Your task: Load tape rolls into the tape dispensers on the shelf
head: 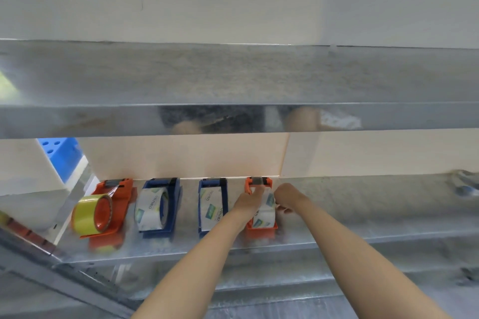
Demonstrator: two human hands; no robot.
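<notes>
Several tape dispensers stand in a row on the metal shelf (337, 230). The left orange dispenser (114, 215) carries a yellow tape roll (89, 213). Two blue dispensers (169, 204) (211, 184) each hold a white printed roll (149, 208) (211, 208). The right orange dispenser (259, 229) holds another white printed roll (264, 212). My left hand (248, 201) grips that roll from the left, fingers reaching toward the cutter end. My right hand (285, 198) holds the same roll from the right side, its fingers curled round it.
An upper metal shelf (233, 119) overhangs the row. A white box (31, 166) and a blue perforated block (61, 153) sit at the far left. A small blurred object (464, 184) lies at the far right of the shelf. A cream wall stands behind the dispensers.
</notes>
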